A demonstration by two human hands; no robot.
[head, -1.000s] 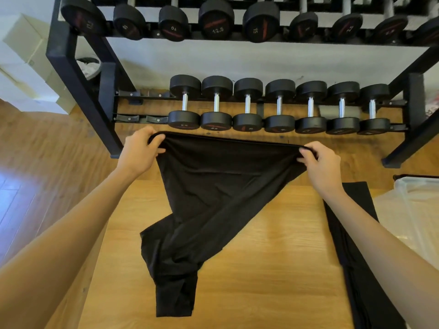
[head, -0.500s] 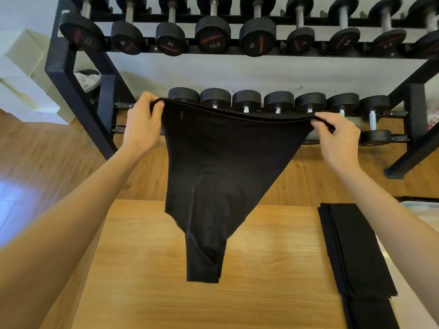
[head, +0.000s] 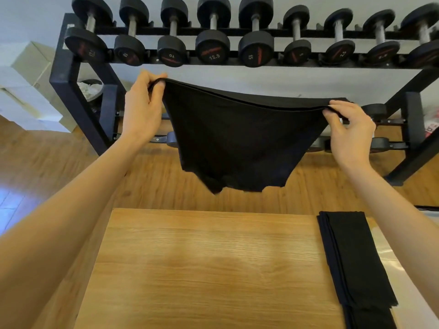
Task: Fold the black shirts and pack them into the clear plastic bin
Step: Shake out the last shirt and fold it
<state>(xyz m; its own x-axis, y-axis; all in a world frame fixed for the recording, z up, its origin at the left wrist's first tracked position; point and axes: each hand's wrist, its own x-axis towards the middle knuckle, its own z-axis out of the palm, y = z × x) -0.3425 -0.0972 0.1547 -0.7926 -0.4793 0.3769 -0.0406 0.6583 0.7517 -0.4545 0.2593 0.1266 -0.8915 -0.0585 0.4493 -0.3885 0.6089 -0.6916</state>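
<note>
Black shirt [head: 240, 143], one, held in the air above the far edge of the table, clear of its surface. Top edge stretched between two hands, sagging slightly in the middle; body hangs down to an uneven lower edge.

Left hand [head: 142, 108], one: thumb and fingers curled over the shirt's upper left corner, pinching it.

Right hand [head: 349, 130], one: fingers and thumb pinching the shirt's upper right corner, set lower than the left hand.

Folded black shirts [head: 354, 264], one long narrow stack on the right side of the table, running near to far; number of garments in it cannot be told.

Clear plastic bin [head: 389, 255], one, only a pale translucent part showing just right of the folded stack, mostly hidden by the right forearm.

Wooden table [head: 209, 269], one, light grain, in the near centre.

Dumbbell rack [head: 78, 108], one, black frame, standing on the wooden floor beyond the table. Upper tier: nine black dumbbells in view, several with numbers on the end faces, 12.5 and 15 legible. Lower tier: largely hidden behind the held shirt; count cannot be told.

Pale boxes [head: 26, 74], stacked at far left against the wall; count unclear.
</note>
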